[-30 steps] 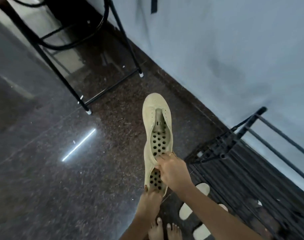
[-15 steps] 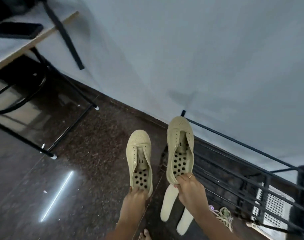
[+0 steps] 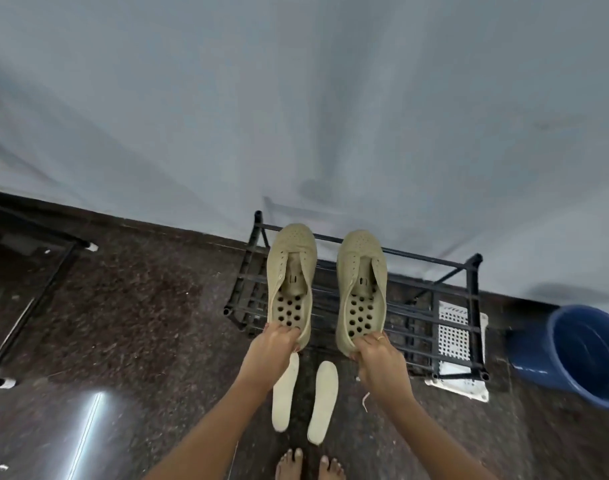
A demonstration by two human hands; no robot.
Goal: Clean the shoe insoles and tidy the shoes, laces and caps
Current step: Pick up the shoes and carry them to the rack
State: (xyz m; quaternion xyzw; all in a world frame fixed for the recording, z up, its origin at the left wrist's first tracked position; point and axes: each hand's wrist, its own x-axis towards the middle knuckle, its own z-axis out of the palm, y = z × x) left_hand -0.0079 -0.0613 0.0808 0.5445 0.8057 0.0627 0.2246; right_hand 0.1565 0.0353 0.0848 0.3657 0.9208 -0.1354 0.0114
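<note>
Since half a second ago the 2 shoes have drawn level. The left shoe (image 3: 291, 278), which hung lower over the bare floor, is now up beside the right shoe (image 3: 361, 289), and both sit in front of the black wire rack (image 3: 434, 306). The view has swung to face the pale wall (image 3: 296, 98) squarely, and 1 blue tub (image 3: 587, 355) has come in at the right edge.

The left hand (image 3: 275, 344) pinches the heel rim of the left shoe, with its fingers curled over the edge. The right hand (image 3: 375, 355) grips the heel of the right shoe the same way and shows 1 ring on a finger. Both shoes are beige, held toes away from the person, apart from each other. They are laceless, and their perforated inner soles are exposed.

2 pale insoles (image 3: 287, 393) lie side by side on the dark speckled floor (image 3: 140, 323) below the hands, near each other but not touching. 1 short piece of light lace (image 3: 365, 400) shows under the right wrist. 1 white perforated tray (image 3: 455, 334) sits under the right end of the rack. 2 bare feet (image 3: 289, 465) stand at the bottom edge, just behind the insoles.
</note>
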